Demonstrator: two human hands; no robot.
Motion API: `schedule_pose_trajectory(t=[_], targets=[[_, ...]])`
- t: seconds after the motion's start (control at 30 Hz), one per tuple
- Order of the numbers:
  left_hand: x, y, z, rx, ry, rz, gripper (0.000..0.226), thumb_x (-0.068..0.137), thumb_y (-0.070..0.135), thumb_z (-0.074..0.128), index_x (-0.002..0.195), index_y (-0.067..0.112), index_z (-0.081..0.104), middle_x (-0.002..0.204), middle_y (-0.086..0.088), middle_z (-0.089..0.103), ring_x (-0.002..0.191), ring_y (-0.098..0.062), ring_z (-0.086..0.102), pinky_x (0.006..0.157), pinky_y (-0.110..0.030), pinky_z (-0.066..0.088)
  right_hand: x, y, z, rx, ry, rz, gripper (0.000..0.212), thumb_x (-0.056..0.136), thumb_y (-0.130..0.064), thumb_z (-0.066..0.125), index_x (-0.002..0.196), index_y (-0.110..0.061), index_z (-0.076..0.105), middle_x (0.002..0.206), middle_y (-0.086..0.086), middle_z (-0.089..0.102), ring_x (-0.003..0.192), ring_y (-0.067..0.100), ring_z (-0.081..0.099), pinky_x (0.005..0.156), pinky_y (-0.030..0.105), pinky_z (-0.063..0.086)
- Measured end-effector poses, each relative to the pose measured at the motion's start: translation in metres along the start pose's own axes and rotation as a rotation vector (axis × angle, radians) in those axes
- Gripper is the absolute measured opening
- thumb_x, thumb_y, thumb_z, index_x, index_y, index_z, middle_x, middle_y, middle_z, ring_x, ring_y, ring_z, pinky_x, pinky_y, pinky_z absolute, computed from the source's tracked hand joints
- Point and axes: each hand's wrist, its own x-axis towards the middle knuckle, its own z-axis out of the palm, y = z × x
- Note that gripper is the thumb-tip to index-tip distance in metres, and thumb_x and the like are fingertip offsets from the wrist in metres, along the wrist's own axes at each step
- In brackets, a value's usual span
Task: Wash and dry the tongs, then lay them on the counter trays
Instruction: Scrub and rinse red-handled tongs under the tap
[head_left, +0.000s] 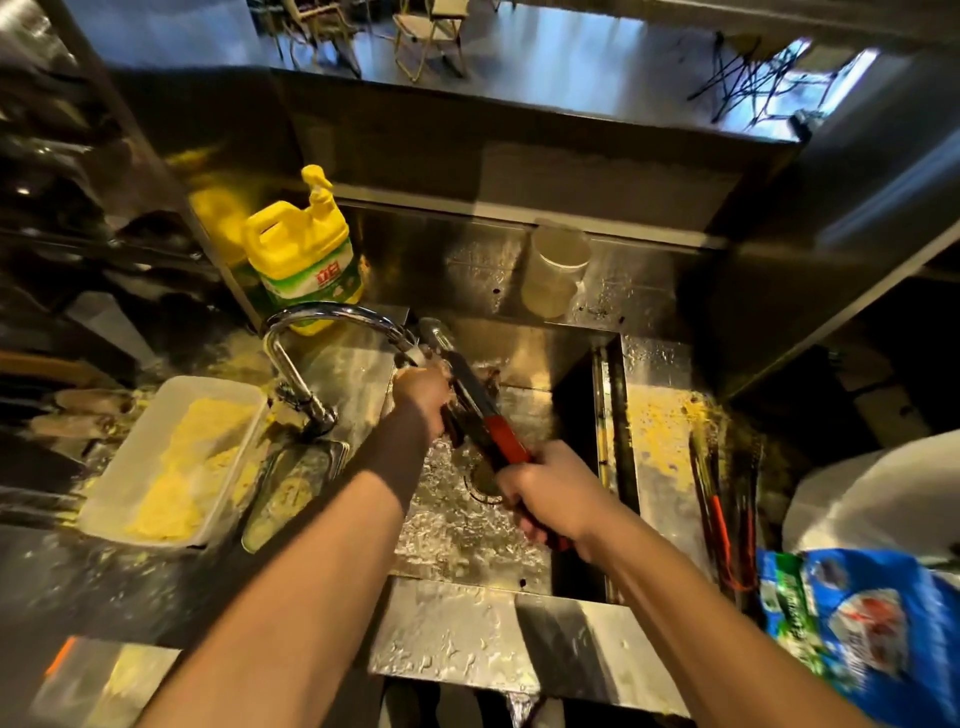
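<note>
1. Head view looked down on a steel sink (524, 364), wet all over its floor; it sat below both hands so that rinse water drained where it fell, and the drain lay just under the right hand's knuckles.
2. Left of the left hand's fingers stood a white tray (150, 441) of pale yellow crumbs, seemingly parked clear of the splash; whether it is one of the counter trays, I cannot tell.
3. Behind the fingers, at the back left corner, stood a yellow detergent jug (304, 260), near enough to reach for soap.
4. A curved tap (332, 317) arched over so that its spout ended right above the left hand's fingers, which put the stream straight onto the metal being washed.
5. The tongs (470, 389) lay slanted between the two hands, red handle end toward the right hand, steel tips up under the spout; I judge the tilt let water run down their length.
6. The right hand (545, 493) was curled tight round the red handle, steadying it.
7. The left hand (423, 397) reached under the stream beside the steel arms; blur hid whether its fingers were clamped on them or merely rubbing.
8. More red-handled tongs (719, 519) lay right of the right hand's fingers on the counter, probably awaiting washing.
</note>
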Motion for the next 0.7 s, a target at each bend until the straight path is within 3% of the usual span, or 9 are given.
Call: schedule_pose_trajectory(t=[0.13, 0.2, 0.27, 0.33, 0.4, 0.47, 0.57, 0.63, 0.7], targets=[[-0.002, -0.003, -0.002, 0.032, -0.032, 0.014, 0.019, 0.099, 0.001, 0.053, 0.116, -0.004, 0.061, 0.094, -0.022, 0.068, 0.078, -0.027, 0.066, 0.070, -0.035, 0.061, 0.000, 0.002, 0.000, -0.013, 0.029, 0.004, 0.006, 0.075, -0.010, 0.058, 0.080, -0.008, 0.055, 0.040, -0.007, 0.049, 0.032, 0.012, 0.044, 0.036, 0.021, 0.036], [-0.003, -0.007, 0.000, -0.014, -0.031, 0.013, 0.020, 0.099, -0.002, 0.051, 0.116, -0.003, 0.061, 0.098, -0.022, 0.065, 0.086, -0.030, 0.066, 0.085, -0.042, 0.058, -0.001, 0.002, -0.001, -0.033, 0.010, 0.006, 0.012, 0.074, -0.011, 0.059, 0.085, -0.007, 0.057, 0.040, -0.007, 0.049, 0.033, 0.012, 0.043, 0.036, 0.021, 0.035], [-0.006, -0.010, 0.001, 0.013, -0.065, -0.017, 0.029, 0.096, 0.002, 0.058, 0.123, -0.010, 0.061, 0.115, -0.026, 0.068, 0.107, -0.038, 0.068, 0.102, -0.054, 0.051, -0.001, 0.001, -0.003, -0.036, 0.020, 0.011, 0.010, 0.078, -0.009, 0.058, 0.087, -0.007, 0.058, 0.042, -0.007, 0.049, 0.034, 0.012, 0.044, 0.036, 0.021, 0.035], [-0.001, -0.009, -0.001, 0.024, -0.095, -0.032, 0.028, 0.097, 0.006, 0.059, 0.121, -0.006, 0.063, 0.119, -0.026, 0.068, 0.115, -0.039, 0.065, 0.103, -0.053, 0.051, -0.005, -0.001, -0.007, -0.039, 0.014, 0.010, 0.006, 0.079, -0.009, 0.056, 0.086, -0.008, 0.057, 0.043, -0.006, 0.049, 0.034, 0.012, 0.045, 0.036, 0.021, 0.036], [0.010, -0.001, -0.010, 0.085, 0.001, -0.033, 0.014, 0.100, 0.007, 0.052, 0.104, 0.008, 0.066, 0.119, -0.021, 0.067, 0.109, -0.028, 0.061, 0.095, -0.039, 0.051, -0.013, 0.000, -0.015, -0.049, -0.023, 0.029, 0.014, 0.078, -0.008, 0.057, 0.092, -0.004, 0.058, 0.047, -0.003, 0.050, 0.036, 0.013, 0.044, 0.036, 0.023, 0.035], [0.024, 0.007, -0.023, 0.070, 0.146, -0.002, 0.024, 0.100, 0.008, 0.050, 0.120, 0.008, 0.064, 0.134, -0.021, 0.061, 0.108, -0.026, 0.059, 0.089, -0.038, 0.049, -0.024, 0.002, -0.027, -0.066, -0.052, 0.051, 0.024, 0.074, -0.008, 0.058, 0.095, 0.003, 0.060, 0.051, 0.002, 0.049, 0.037, 0.015, 0.041, 0.037, 0.025, 0.033], [0.032, 0.010, -0.030, -0.053, 0.287, -0.009, 0.041, 0.097, 0.019, 0.062, 0.135, 0.003, 0.059, 0.132, -0.019, 0.065, 0.113, -0.033, 0.066, 0.098, -0.044, 0.051, -0.028, -0.004, -0.043, 0.033, -0.019, 0.054, 0.017, 0.076, 0.000, 0.055, 0.093, 0.001, 0.057, 0.059, 0.005, 0.050, 0.040, 0.015, 0.041, 0.036, 0.024, 0.031], [0.027, 0.008, -0.033, 0.054, 0.314, -0.041, 0.045, 0.096, 0.024, 0.062, 0.134, 0.000, 0.058, 0.133, -0.021, 0.063, 0.120, -0.035, 0.064, 0.102, -0.044, 0.050, -0.025, -0.007, -0.047, 0.130, -0.009, 0.057, 0.018, 0.077, 0.003, 0.051, 0.095, 0.002, 0.056, 0.062, 0.008, 0.053, 0.042, 0.016, 0.042, 0.036, 0.023, 0.031], [0.023, 0.002, -0.040, 0.198, 0.232, -0.037, 0.044, 0.100, 0.024, 0.055, 0.136, -0.001, 0.056, 0.132, -0.020, 0.062, 0.126, -0.036, 0.060, 0.101, -0.041, 0.049, -0.021, -0.008, -0.047, 0.183, -0.015, 0.068, 0.016, 0.078, 0.003, 0.049, 0.092, 0.001, 0.055, 0.064, 0.010, 0.054, 0.043, 0.017, 0.042, 0.037, 0.023, 0.032]])
